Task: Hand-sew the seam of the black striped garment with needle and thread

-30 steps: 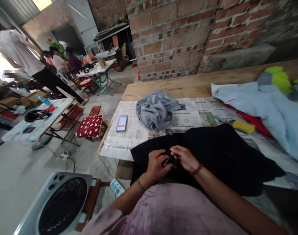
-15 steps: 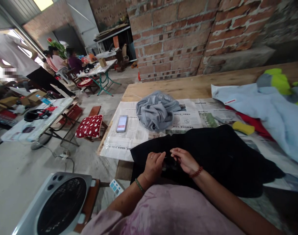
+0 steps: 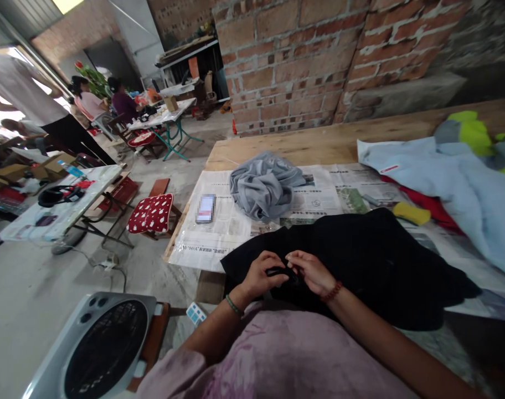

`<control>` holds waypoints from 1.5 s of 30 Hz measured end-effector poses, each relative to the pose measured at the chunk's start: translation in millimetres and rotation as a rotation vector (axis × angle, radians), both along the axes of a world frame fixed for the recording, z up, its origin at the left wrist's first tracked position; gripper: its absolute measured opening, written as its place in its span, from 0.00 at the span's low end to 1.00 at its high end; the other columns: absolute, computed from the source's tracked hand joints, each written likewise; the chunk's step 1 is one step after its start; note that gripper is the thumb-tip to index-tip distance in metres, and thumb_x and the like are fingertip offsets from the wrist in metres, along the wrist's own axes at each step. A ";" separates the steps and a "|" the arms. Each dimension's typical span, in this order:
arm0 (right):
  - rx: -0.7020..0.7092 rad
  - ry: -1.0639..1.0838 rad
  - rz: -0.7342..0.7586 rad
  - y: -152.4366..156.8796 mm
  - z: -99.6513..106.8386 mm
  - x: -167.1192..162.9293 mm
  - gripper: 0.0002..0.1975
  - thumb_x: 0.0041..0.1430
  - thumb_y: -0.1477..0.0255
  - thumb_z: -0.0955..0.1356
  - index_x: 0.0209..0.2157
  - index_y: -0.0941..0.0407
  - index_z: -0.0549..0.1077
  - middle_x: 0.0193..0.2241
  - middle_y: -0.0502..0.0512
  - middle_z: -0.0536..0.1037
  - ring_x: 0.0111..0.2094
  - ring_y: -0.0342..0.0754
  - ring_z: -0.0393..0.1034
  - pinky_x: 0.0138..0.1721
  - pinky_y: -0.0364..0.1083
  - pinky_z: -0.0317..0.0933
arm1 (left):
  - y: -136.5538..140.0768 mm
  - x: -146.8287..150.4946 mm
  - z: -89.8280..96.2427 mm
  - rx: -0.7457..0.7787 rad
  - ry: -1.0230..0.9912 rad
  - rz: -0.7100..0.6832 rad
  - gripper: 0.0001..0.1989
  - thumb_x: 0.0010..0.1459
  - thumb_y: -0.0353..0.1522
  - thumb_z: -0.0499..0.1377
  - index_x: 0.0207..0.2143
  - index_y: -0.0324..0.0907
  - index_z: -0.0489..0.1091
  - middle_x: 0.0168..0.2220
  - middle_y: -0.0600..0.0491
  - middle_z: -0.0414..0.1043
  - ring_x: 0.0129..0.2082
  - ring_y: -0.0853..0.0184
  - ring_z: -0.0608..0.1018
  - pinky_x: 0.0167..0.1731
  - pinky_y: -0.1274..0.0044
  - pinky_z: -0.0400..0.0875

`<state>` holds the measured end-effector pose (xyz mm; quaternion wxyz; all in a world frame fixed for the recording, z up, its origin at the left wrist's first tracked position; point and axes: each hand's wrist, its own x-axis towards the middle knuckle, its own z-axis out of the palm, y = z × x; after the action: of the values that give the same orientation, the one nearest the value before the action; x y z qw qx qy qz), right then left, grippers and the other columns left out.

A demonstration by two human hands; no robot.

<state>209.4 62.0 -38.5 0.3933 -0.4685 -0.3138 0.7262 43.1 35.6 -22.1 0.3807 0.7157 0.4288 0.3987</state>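
Note:
A dark black cloth lies in loose folds across the near edge of the table. My left hand is curled over its left part, with black fabric showing between the thumb and the bent fingers. Close beside it, my right hand is closed in a pinch, thumb against forefinger, just above the cloth. Whatever sits in that pinch is too small to make out. Behind the cloth rests a crumpled grey cloth.
Newspaper under clear plastic covers the wooden table, with a phone at left. A yellow sponge-like block and a light blue garment lie right. A fan-like appliance stands low left; people sit and stand beyond.
My left hand has turned and its thumb has dropped away from the fingers, with black fabric now between them. My right hand stays pinched, nearly in place. The view has shifted slightly.

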 end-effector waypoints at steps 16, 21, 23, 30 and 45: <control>0.048 -0.033 0.020 -2.5 2.9 -1.9 0.12 0.37 0.66 0.71 0.22 0.59 0.70 0.17 0.47 0.68 0.18 0.37 0.57 0.22 0.40 0.49 | -1.7 8.6 0.2 -0.001 0.210 0.094 0.09 0.49 0.25 0.55 0.30 0.40 0.74 0.30 0.52 0.71 0.30 0.71 0.73 0.32 0.80 0.68; 0.082 -0.051 0.033 -4.4 5.4 -3.4 0.11 0.38 0.66 0.71 0.22 0.58 0.69 0.17 0.47 0.68 0.18 0.37 0.57 0.22 0.41 0.49 | -3.1 13.5 2.6 -0.053 0.253 0.122 0.08 0.50 0.26 0.56 0.29 0.41 0.75 0.28 0.54 0.71 0.28 0.72 0.72 0.31 0.81 0.67; 0.087 -0.053 0.036 -4.6 5.2 -3.6 0.11 0.39 0.66 0.71 0.22 0.58 0.69 0.17 0.47 0.69 0.18 0.37 0.57 0.22 0.41 0.49 | -2.0 14.0 2.4 -0.083 0.226 0.118 0.08 0.50 0.26 0.55 0.28 0.40 0.75 0.27 0.54 0.72 0.28 0.72 0.73 0.31 0.82 0.66; 0.093 -0.061 0.032 -4.0 -0.7 -5.0 0.11 0.38 0.65 0.71 0.22 0.58 0.70 0.17 0.47 0.69 0.17 0.37 0.57 0.21 0.40 0.49 | -0.9 14.8 0.9 -0.201 0.196 0.111 0.11 0.45 0.22 0.55 0.30 0.40 0.74 0.29 0.55 0.74 0.29 0.72 0.73 0.31 0.82 0.67; 0.108 -0.085 0.015 -1.6 -1.9 -8.5 0.11 0.37 0.66 0.71 0.19 0.58 0.69 0.16 0.47 0.67 0.17 0.37 0.56 0.19 0.40 0.48 | -3.1 16.1 -6.2 -0.110 -0.003 0.077 0.08 0.44 0.22 0.58 0.27 0.40 0.73 0.32 0.53 0.67 0.33 0.71 0.72 0.34 0.79 0.67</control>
<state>200.9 60.3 -40.4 0.3990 -0.4746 -0.3721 0.6907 59.2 32.5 -28.3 0.4046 0.6761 0.4768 0.3897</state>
